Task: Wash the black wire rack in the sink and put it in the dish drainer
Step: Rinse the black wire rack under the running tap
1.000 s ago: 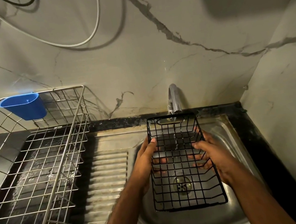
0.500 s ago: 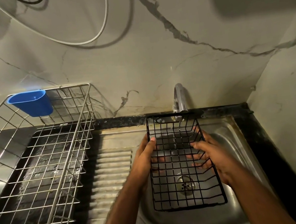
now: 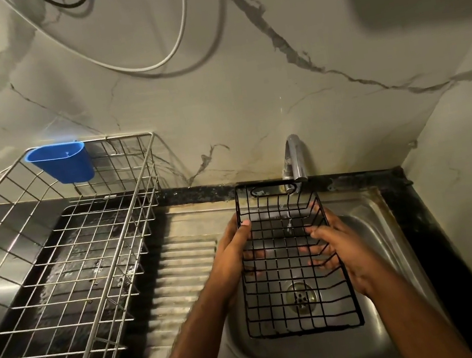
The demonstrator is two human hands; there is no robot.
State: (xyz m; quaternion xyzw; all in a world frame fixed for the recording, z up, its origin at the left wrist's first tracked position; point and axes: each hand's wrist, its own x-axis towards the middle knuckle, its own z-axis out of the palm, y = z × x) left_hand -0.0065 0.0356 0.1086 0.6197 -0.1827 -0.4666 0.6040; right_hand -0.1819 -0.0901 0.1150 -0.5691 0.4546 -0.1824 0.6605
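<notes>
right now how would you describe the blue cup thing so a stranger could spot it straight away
Start at the steel sink, where both hands hold a black wire rack, then look left past the ridged drainboard to the big silver wire dish drainer. The blue plastic cup hangs on the drainer's far rim, near the marble wall. It is the only coloured, solid-walled thing among bare wire and steel.

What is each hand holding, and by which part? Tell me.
Both hands hold the black wire rack over the sink: the left hand grips its left long side, the right hand its right long side, fingers curled underneath.
</notes>
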